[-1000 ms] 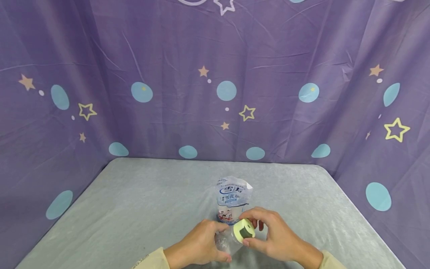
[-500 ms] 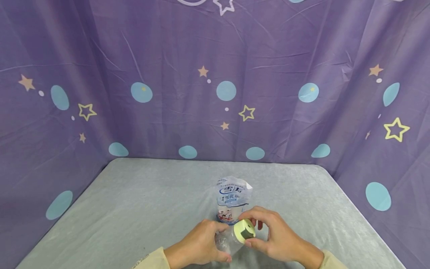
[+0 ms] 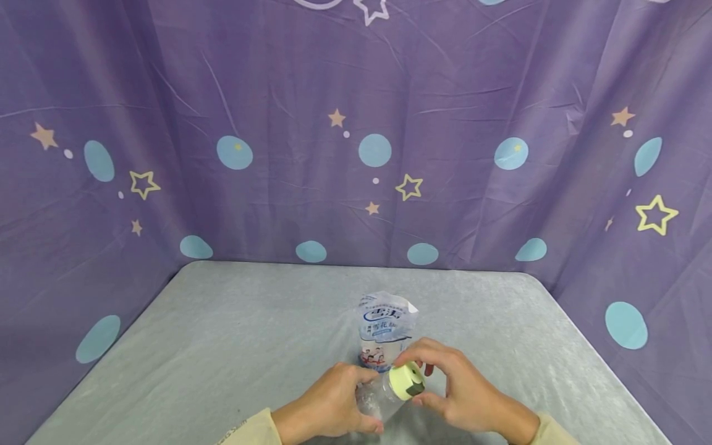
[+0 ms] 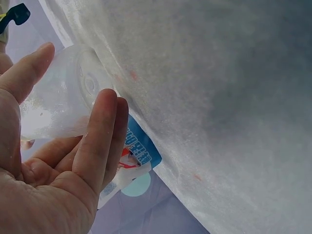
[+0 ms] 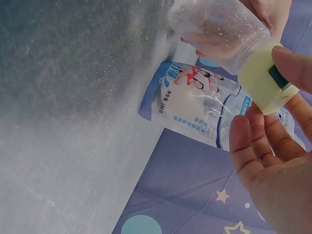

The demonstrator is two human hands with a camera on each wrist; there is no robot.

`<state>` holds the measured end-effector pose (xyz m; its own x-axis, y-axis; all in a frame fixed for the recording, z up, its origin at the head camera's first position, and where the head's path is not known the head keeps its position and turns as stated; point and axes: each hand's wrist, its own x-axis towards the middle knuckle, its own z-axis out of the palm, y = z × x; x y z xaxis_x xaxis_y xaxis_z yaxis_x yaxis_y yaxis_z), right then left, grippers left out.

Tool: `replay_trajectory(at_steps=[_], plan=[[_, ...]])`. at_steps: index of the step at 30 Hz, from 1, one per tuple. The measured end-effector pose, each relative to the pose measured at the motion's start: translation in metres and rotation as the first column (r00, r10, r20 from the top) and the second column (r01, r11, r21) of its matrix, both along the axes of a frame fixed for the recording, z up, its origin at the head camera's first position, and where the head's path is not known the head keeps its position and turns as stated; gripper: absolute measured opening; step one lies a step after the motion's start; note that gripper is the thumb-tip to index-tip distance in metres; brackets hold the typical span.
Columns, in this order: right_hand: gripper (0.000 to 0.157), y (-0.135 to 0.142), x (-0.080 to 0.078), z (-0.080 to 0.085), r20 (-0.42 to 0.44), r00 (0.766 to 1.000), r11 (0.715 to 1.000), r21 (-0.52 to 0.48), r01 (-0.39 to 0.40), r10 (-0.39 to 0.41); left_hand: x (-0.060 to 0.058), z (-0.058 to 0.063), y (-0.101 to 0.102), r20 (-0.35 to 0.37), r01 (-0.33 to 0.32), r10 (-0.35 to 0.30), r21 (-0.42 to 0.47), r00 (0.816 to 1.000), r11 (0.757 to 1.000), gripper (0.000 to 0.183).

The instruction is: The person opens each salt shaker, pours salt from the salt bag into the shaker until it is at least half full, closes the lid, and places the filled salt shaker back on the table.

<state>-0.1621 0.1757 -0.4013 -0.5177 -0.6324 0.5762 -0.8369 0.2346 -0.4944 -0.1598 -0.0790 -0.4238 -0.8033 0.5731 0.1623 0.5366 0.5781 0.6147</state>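
Observation:
A clear seasoning jar, with white specks inside its wall, is held tilted low in front of me. My left hand grips the jar's body between thumb and fingers. My right hand pinches its pale yellow-green lid, which carries a dark green flap. The lid sits on the jar's neck; whether it is loose cannot be seen. Just behind stands a white and blue bag with printed characters. In the left wrist view the jar's base faces the table.
The grey cloth-covered table spreads around the hands. A purple curtain with stars and blue dots encloses the back and both sides.
My right hand has turned the lid a little, so its green flap has shifted down and to the right. The left hand and the bag have stayed put.

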Motion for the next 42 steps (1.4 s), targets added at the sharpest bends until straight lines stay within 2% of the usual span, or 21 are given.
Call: replay_trajectory(at_steps=[7, 19, 31, 42], plan=[[0.073, 0.003, -0.001, 0.001, 0.005, 1.0, 1.0, -0.011, -0.001, 0.001, 0.001, -0.001, 0.001, -0.025, -0.009, 0.009, -0.006, 1.0, 1.0, 0.05], [0.072, 0.007, 0.0, 0.005, 0.012, 1.0, 1.0, -0.016, 0.013, -0.013, 0.001, -0.001, 0.0, -0.01, -0.006, 0.006, 0.004, 1.0, 1.0, 0.051], [0.071, 0.011, 0.0, 0.007, -0.009, 0.998, 0.998, -0.011, 0.065, -0.065, 0.001, -0.001, -0.004, -0.005, -0.031, 0.031, -0.012, 1.0, 0.999, 0.052], [0.067, 0.014, -0.001, 0.006, -0.012, 0.995, 0.995, -0.015, 0.098, -0.098, 0.002, -0.003, -0.01, -0.009, -0.033, 0.033, 0.029, 0.999, 0.999, 0.047]])
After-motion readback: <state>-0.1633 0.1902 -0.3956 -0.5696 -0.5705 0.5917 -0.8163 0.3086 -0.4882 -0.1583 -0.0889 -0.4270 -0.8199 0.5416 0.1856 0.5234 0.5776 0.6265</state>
